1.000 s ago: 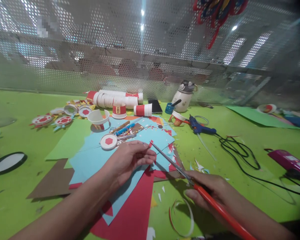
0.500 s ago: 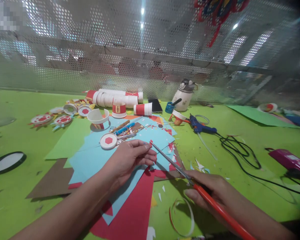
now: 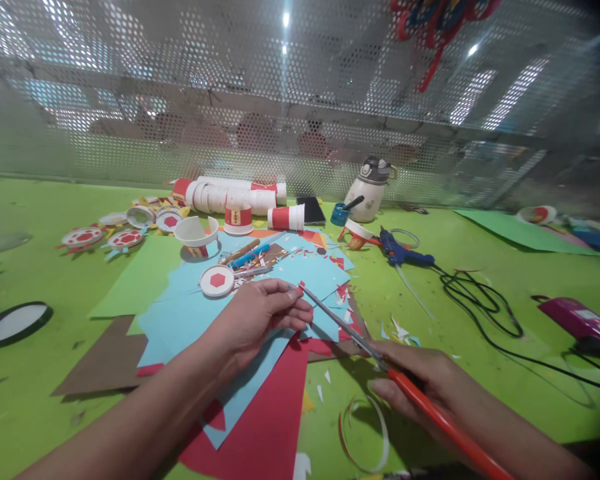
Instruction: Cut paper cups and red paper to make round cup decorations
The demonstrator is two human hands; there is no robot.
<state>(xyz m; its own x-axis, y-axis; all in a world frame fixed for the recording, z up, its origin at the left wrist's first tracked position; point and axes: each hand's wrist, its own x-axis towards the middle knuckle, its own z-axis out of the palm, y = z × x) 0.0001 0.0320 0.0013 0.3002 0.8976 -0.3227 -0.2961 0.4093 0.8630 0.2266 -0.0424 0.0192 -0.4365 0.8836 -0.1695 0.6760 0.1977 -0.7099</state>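
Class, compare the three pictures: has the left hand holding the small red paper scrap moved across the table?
No. The left hand still pinches the red scrap at the scissor tips, just below the white disc with the red hexagon, as before.

single head-worn view, looking forward and down over a green table [image 3: 40, 373] toward a perforated metal screen [image 3: 230, 100] at the far edge; both forearms enter from the bottom, close to the lens (no second view to overlap).

Two hands [image 3: 260, 317] [image 3: 420, 380], one scissors [image 3: 350, 330], one glue gun [image 3: 400, 253], one bottle [image 3: 370, 190], one phone [image 3: 311, 211].
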